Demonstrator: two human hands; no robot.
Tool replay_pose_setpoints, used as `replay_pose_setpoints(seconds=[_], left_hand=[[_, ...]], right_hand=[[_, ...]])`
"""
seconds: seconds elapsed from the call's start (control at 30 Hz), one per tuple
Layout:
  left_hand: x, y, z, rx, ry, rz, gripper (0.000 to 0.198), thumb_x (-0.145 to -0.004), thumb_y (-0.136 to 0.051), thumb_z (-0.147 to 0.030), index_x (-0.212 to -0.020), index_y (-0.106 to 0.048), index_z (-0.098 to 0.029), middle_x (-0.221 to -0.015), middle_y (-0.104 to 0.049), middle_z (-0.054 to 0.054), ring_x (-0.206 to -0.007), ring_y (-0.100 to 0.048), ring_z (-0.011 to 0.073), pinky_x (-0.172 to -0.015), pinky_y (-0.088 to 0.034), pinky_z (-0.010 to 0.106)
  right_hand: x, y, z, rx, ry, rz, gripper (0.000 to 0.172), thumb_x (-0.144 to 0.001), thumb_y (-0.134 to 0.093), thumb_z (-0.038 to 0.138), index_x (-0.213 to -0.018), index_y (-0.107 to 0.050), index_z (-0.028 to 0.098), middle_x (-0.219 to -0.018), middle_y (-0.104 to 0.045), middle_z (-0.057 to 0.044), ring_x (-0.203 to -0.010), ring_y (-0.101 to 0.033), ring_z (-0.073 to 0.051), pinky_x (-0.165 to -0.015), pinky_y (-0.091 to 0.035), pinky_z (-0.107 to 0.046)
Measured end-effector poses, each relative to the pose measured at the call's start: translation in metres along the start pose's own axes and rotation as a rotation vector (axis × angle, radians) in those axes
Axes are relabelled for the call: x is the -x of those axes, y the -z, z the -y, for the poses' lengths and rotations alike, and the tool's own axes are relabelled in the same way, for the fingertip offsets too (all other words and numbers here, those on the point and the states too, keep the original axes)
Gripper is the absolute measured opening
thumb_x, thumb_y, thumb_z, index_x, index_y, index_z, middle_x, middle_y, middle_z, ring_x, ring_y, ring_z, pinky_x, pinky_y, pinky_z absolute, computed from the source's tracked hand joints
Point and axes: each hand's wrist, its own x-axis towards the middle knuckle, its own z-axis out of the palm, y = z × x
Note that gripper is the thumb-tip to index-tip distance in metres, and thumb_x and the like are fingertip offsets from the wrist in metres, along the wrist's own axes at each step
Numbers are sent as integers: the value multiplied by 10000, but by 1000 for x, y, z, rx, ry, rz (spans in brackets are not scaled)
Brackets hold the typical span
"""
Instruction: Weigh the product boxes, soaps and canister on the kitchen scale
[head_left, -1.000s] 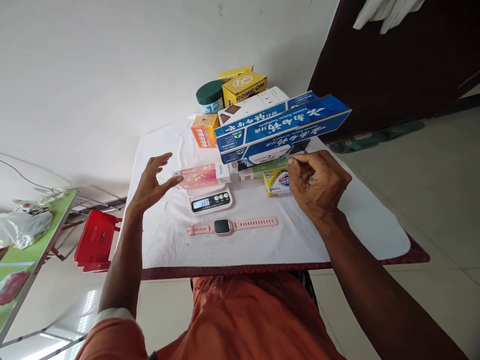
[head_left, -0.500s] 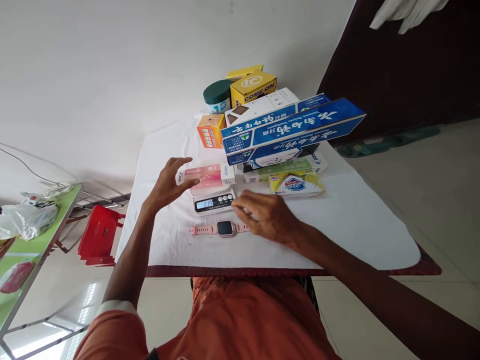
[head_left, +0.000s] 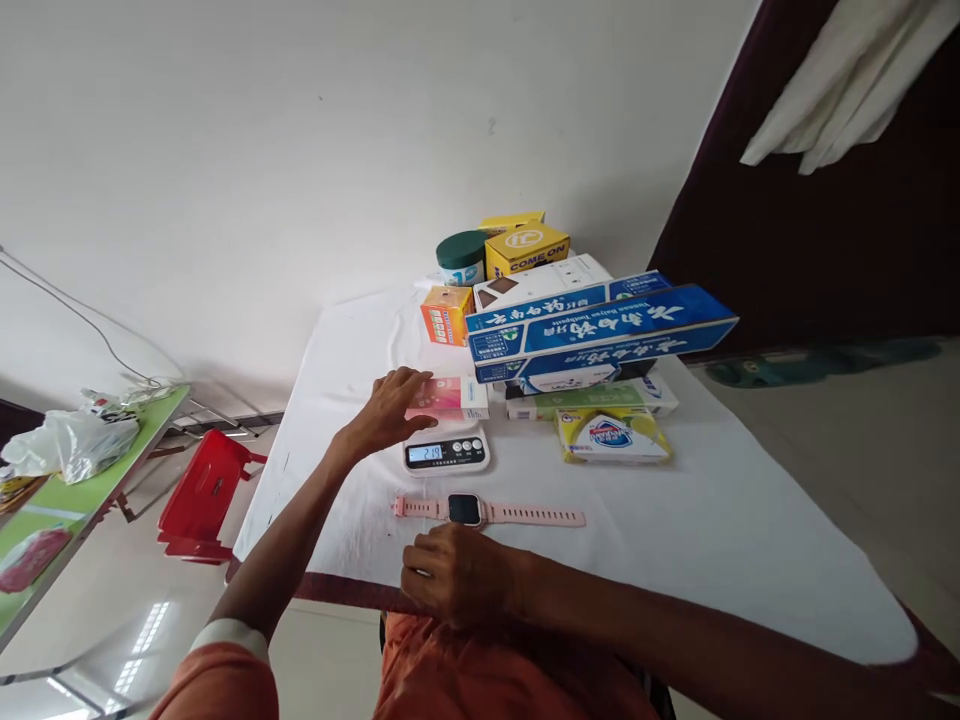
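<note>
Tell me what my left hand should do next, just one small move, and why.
I'd probably close your left hand on the pink box and lift it. Your thumb and fingers already spread about its left end, the box appears to rest on the scale, and the display is lit with a reading.

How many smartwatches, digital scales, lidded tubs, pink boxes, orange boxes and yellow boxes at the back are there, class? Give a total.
Smartwatch: 1
Digital scale: 1
Lidded tub: 1
Pink box: 1
Orange box: 1
Yellow boxes at back: 2
Total: 7
</note>
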Motion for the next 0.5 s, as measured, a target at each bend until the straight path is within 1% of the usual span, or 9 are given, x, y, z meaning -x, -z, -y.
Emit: replay_pose_setpoints(seconds=[0.07, 0.13, 0.17, 0.23, 0.3, 0.37, 0.43, 0.5], left_hand=[[-4, 1, 4, 7, -6, 3, 543, -904, -743, -323, -1404, -558, -222, -1320, -609, 149, -1233, -582, 345, -1057, -473, 561], [-5, 6, 11, 64, -29, -4, 496, -880, -769, -317, -1334, -600, -209, -1258, -630, 131, -1167, -610, 315, -1016, -504, 506], [-5, 11, 17, 107, -38, -23, 479, -871, -779, -330, -1303, -614, -206, -1230, -636, 119, -1130, -623, 295, -989, -518, 471], [-5, 23, 33, 172, -33, -96, 442, -889, -759, -376, -1272, -624, -202, -1184, -642, 101, -1073, -635, 260, -947, -530, 417], [-7, 37, 56, 153, 15, -178, 432, -909, -728, -404, -1277, -620, -204, -1179, -638, 95, -1068, -633, 251, -954, -524, 406], [-15, 48, 85, 50, 116, -218, 433, -900, -723, -368, -1289, -615, -212, -1208, -626, 96, -1120, -618, 265, -1010, -502, 425], [-31, 53, 117, -74, 266, -199, 437, -893, -712, -323, -1304, -604, -220, -1250, -608, 98, -1187, -595, 276, -1062, -475, 434], [-52, 51, 149, -159, 399, -152, 424, -904, -683, -302, -1311, -597, -217, -1277, -597, 106, -1226, -582, 281, -1078, -464, 432]], right_hand=[[3, -2, 2, -15, -27, -27, 179, -887, -541, 129, -722, -553, 197, -685, -537, 9, -548, -410, -131, -493, -250, -300], [6, -4, 5, -28, -64, -36, 168, -886, -554, 141, -729, -545, 198, -693, -537, 10, -559, -416, -130, -503, -245, -298], [8, -4, 6, -31, -78, -34, 158, -880, -560, 141, -733, -540, 198, -695, -536, 12, -561, -419, -128, -506, -237, -298], [9, -3, 8, -32, -93, -39, 145, -862, -570, 139, -735, -531, 199, -694, -530, 17, -560, -419, -125, -504, -214, -299], [9, -2, 8, -36, -108, -57, 137, -849, -578, 146, -733, -527, 200, -691, -524, 20, -557, -417, -127, -494, -196, -307], [8, -2, 6, -39, -132, -82, 149, -846, -585, 145, -724, -521, 202, -685, -518, 21, -553, -410, -130, -488, -198, -315], [8, -4, 4, -12, -164, -127, 187, -861, -580, 126, -707, -508, 204, -669, -504, 21, -549, -407, -130, -488, -202, -318], [10, -10, 0, 40, -178, -187, 226, -885, -576, 105, -696, -501, 204, -647, -493, 23, -542, -415, -128, -488, -202, -319]])
